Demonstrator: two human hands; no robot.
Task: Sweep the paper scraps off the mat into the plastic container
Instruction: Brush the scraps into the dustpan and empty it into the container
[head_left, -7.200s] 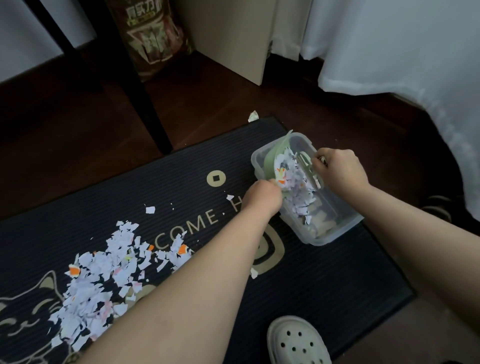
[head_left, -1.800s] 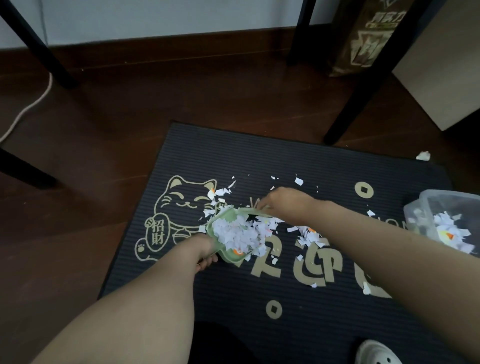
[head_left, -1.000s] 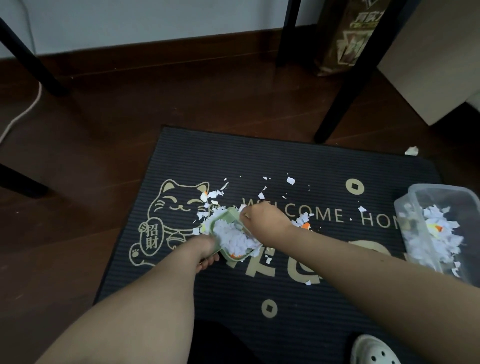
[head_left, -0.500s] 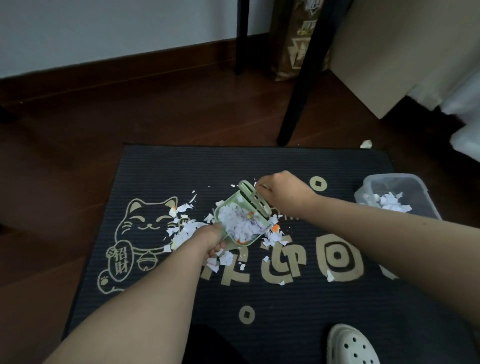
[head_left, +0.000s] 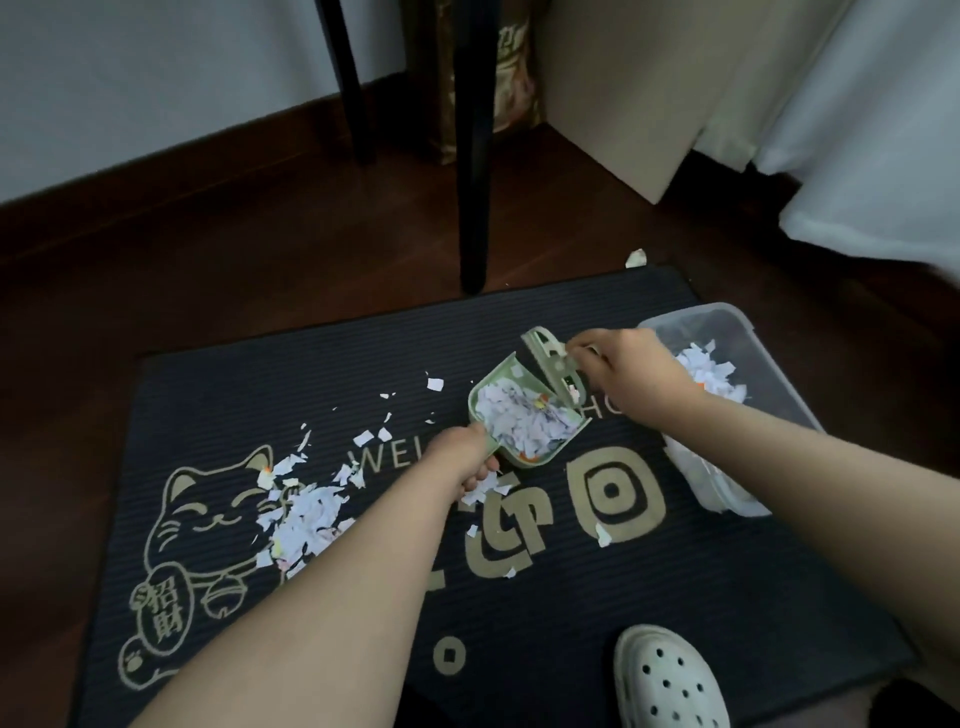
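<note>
Nearest to me, a white perforated shoe (head_left: 667, 680) is standing on the near edge of the dark mat (head_left: 649, 597), right of centre. Both bare forearms are reaching out over the mat from the bottom of my view. On the left, over the printed cat, a pile of paper scraps (head_left: 306, 514) is lying loose, with smaller bits trailing toward the middle and a few lying on the gold characters.

The left hand (head_left: 460, 454) is curling its fingers round the handle of a green dustpan (head_left: 498, 374) and gripping it. The pan is carrying a heap of white and pale scraps, and I cannot tell whether its lip is touching the mat. Just beyond the pan, the right hand (head_left: 636, 376) is pinching a small green brush (head_left: 550, 364), which is leaning against the pan's far rim.

Behind that hand, the clear plastic container (head_left: 693, 314) is sitting at the mat's right edge and holding more scraps, with the right forearm crossing over its near side.

Farther off, a stray scrap (head_left: 636, 258) is lying on the dark wood floor (head_left: 260, 270) just past the mat. A black table leg (head_left: 474, 156) is standing near the mat's far edge, a printed bag (head_left: 511, 67) is standing behind it, and a white curtain (head_left: 857, 130) is hanging well to the right.
</note>
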